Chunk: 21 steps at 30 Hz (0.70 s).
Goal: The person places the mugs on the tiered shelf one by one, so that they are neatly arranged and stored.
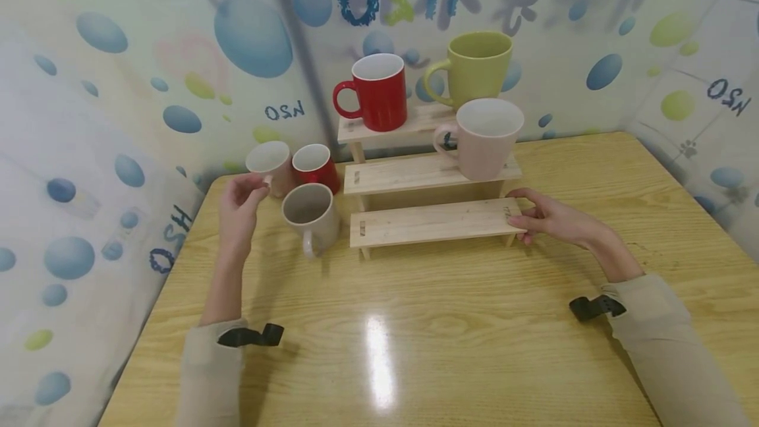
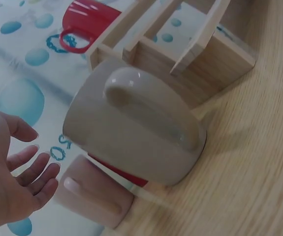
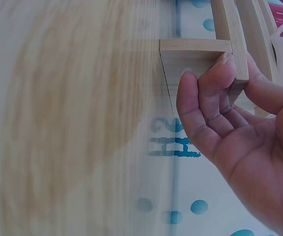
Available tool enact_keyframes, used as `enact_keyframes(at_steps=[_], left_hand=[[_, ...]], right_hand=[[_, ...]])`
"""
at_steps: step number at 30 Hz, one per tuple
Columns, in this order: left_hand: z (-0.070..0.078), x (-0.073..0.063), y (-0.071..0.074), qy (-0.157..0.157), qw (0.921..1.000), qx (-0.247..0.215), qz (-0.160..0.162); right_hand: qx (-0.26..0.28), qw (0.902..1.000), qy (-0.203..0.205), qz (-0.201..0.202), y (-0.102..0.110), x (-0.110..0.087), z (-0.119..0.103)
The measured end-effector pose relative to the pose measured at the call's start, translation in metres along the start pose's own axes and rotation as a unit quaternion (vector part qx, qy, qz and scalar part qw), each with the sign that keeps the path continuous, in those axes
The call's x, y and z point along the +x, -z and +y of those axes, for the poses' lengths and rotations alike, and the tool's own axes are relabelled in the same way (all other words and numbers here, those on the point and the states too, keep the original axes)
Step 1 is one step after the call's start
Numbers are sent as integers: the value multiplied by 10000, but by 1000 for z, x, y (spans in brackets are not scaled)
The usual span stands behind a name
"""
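My left hand (image 1: 239, 213) hovers beside a pale pink mug (image 1: 274, 170) at the table's back left. In the left wrist view its loosely bent fingers hold nothing and stay just apart from that mug (image 2: 99, 191). A small red mug (image 1: 315, 170) and a greyish-beige mug (image 1: 323, 219) stand close by. With its thumb above and fingers below, my right hand (image 1: 551, 217) grips the right end of the lowest step of a three-tier wooden rack (image 1: 427, 224). A red mug (image 1: 382, 101) and a yellow-green mug (image 1: 480, 71) stand on its top tier, a light pink mug (image 1: 486, 143) on the middle one.
The wooden table (image 1: 450, 341) runs up to a patterned curtain (image 1: 237, 84) at the back and left. The greyish-beige mug sits close to the rack's left end, its handle toward the front.
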<state>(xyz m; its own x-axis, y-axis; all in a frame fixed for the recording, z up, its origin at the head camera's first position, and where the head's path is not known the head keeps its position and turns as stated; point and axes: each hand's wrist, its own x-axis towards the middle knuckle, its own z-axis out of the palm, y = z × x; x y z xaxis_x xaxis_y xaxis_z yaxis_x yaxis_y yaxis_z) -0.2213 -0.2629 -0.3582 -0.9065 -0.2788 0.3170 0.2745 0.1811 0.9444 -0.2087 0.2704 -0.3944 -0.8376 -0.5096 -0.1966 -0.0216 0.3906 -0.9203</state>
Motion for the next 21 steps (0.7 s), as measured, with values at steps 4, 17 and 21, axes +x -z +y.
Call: enact_keyframes(at_steps=[4,17,21], left_hand=[[-7,3,6,254,9993,188,177],[-23,12,9,1181,9912,520,304],[-23,14,6,1355,9887,493,408]], right_hand=[[-27,10000,3,7,0,0,0],[95,9999,73,-44,-1,1,0],[177,9997,115,-77,-1,1,1]])
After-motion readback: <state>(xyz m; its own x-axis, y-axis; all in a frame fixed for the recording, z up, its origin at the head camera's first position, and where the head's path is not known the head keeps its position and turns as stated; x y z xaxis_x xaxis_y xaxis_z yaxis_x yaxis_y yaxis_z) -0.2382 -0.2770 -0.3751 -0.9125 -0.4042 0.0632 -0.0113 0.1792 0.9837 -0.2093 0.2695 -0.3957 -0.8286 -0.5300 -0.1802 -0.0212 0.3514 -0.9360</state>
